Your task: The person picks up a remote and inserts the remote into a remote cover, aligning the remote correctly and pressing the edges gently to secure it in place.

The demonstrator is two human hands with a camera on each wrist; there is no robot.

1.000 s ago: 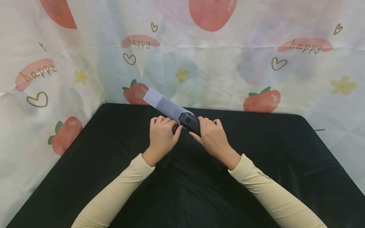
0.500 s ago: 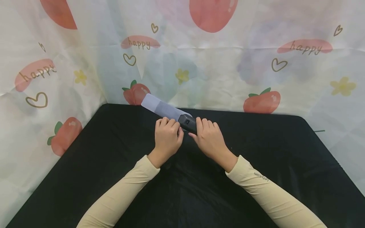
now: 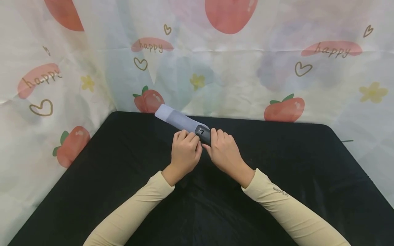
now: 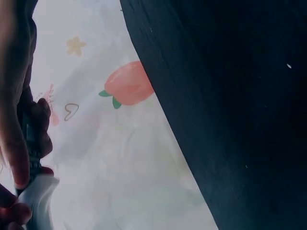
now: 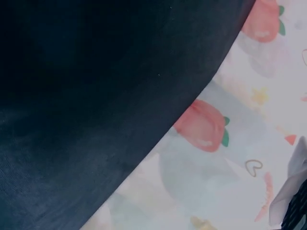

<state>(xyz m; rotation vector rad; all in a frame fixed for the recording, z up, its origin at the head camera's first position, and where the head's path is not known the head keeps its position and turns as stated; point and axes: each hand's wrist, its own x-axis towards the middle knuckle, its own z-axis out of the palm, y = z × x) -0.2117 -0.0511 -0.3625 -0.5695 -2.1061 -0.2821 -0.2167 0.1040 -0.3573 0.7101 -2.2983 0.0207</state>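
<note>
A black object (image 3: 202, 134) with a pale translucent flat strip (image 3: 176, 118) is held up over the black table. The strip slants away toward the upper left. My left hand (image 3: 186, 150) has its fingers curled at the near edge where strip and black part meet. My right hand (image 3: 226, 150) grips the right end of the black part, thumb underneath. The thumbs are close together. In the left wrist view, fingers hold a dark ribbed part (image 4: 32, 143), with the translucent piece (image 4: 41, 196) below. The right wrist view catches only the pale strip (image 5: 290, 184) and a black ribbed edge (image 5: 296, 211).
A black cloth-covered table (image 3: 197, 212) lies beneath both arms. Behind it and at its sides hangs a pale curtain (image 3: 234, 75) printed with strawberries, hearts and flowers. Light sleeves cover both forearms.
My left hand has moved right and my right hand slightly left, so they are closer together. The strip's far end has dropped lower, and less of the black part shows.
</note>
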